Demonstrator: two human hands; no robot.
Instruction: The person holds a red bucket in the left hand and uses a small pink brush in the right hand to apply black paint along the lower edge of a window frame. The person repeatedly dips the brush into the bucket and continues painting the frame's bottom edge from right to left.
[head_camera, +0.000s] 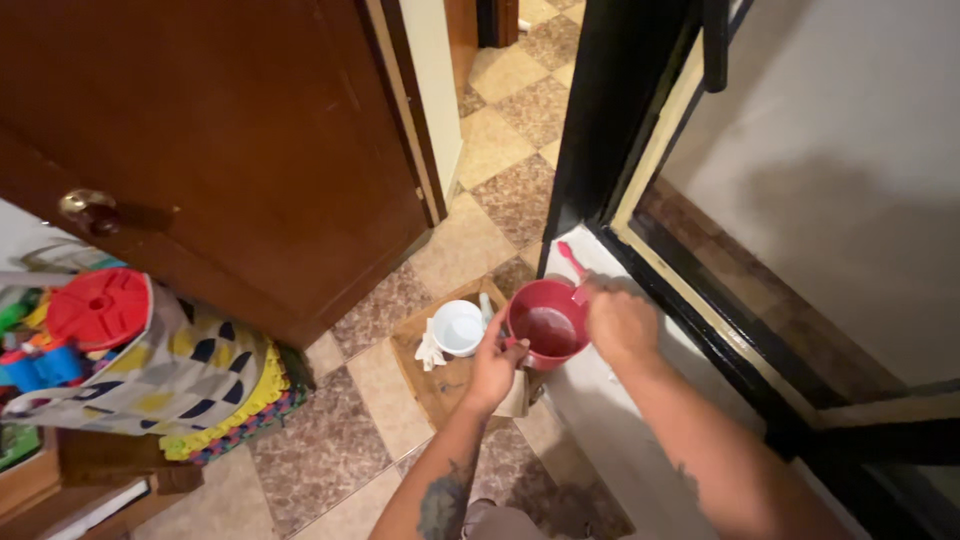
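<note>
The left hand (495, 365) gripped the red cup (547, 323) by its near-left side, holding it above the floor beside the white ledge (600, 400). Just right of it, the right hand (620, 322) closed on a pink brush (573, 266), whose long axis slanted far-left over the rim.

Round red plastic cup (547, 325), frame centre, was red inside and out; thin pink plastic stick (572, 264) just above it. Small white ceramic cup (458, 327) to its left sat on a brown wooden board (440, 382). Tiled floor (320, 450) was a beige and mottled-brown checker. Dark red-brown wooden door (220, 140) upper left, brass knob (86, 208). Red round plastic lid (98, 308) far left, above a patterned cloth bag (190, 375) in grey, yellow and navy.
</note>
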